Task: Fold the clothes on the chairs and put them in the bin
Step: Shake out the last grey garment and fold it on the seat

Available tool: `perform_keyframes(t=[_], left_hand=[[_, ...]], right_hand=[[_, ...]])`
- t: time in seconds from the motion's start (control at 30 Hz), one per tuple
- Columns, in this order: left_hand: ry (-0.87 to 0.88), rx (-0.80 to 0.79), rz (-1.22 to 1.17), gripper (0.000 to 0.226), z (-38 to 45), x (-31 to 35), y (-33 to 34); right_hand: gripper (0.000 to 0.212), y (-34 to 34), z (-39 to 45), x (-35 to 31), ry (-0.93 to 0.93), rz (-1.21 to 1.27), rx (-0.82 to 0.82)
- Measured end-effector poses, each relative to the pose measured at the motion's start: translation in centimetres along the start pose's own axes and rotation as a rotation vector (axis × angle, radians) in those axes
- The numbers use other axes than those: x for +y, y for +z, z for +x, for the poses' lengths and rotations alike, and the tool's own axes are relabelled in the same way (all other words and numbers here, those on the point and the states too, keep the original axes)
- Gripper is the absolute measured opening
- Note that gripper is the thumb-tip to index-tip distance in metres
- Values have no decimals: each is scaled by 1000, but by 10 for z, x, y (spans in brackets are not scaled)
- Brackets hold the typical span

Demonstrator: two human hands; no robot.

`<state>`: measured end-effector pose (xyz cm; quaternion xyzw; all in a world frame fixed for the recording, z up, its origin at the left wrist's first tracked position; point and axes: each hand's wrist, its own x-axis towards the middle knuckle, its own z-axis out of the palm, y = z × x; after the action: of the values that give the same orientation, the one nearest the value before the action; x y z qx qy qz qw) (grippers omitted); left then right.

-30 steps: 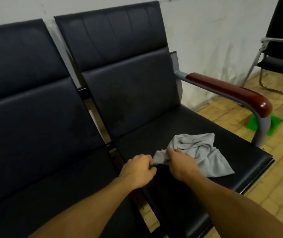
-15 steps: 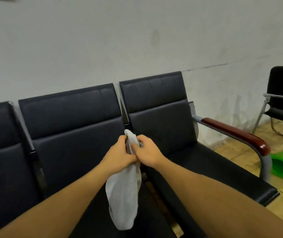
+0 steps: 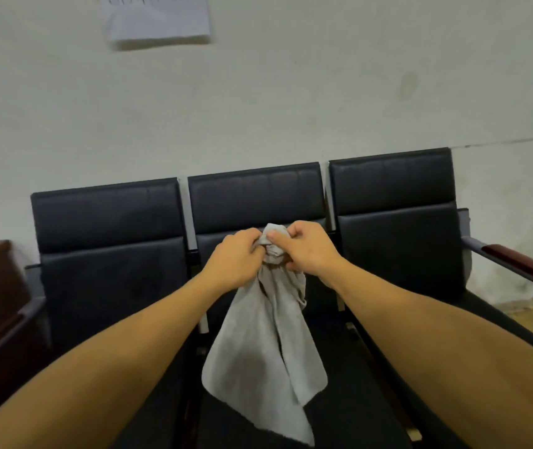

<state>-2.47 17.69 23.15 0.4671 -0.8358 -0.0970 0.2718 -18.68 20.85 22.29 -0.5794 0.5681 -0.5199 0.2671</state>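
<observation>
Both hands up in front of the chairs (image 3: pixel 255 202), close together, nearly touching. Left hand (image 3: pixel 237 259) w/ fingers curled tight round the top of the grey cloth (image 3: pixel 265 351); right hand (image 3: pixel 307 249) also clenched on it, thumb pressed over the bunched top edge. Cloth hangs straight down from both grips, loose & creased, clear of the seat, in front of the middle chair. Three black chairs in a row against the white wall (image 3: pixel 291 102). Red-brown armrest (image 3: pixel 524 267) at far right. Paper sheet (image 3: pixel 158 17) on wall, top left.
</observation>
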Motion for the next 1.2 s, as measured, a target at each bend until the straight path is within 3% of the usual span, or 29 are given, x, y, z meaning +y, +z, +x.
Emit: perform_keyframes(t=[0.2,0.43,0.6,0.7,0.8,0.9,0.97,1.13,1.2], left_hand=[[-27,109,-101,25,-1,12,-21],[-105,68,-296,37,5,20,-40],[6,23,-378,42,6,18,-49],[63,-28,-160,42,4,8,-61],[97,-114,155,30,5,-10,-64],[98,-138,233,23,6,-17,-62],[82,-147,223,27,8,-19,-62],[71,-158,149,26,10,-22,-68],[57,-142,125,26,10,-22,-69]], right_hand=[[11,-2,-9,-20,63,179,-36],[26,-6,-19,-29,-71,115,-191],[11,-8,-6,-28,-254,-97,-44],[11,-16,8,-26,-193,-54,104],[21,-16,15,-24,-71,4,144],[24,-2,18,-22,-12,47,162],[28,1,14,-20,-100,-44,149],[49,-6,1,-11,-482,-671,-167],[44,-8,3,-5,-531,-851,-169]])
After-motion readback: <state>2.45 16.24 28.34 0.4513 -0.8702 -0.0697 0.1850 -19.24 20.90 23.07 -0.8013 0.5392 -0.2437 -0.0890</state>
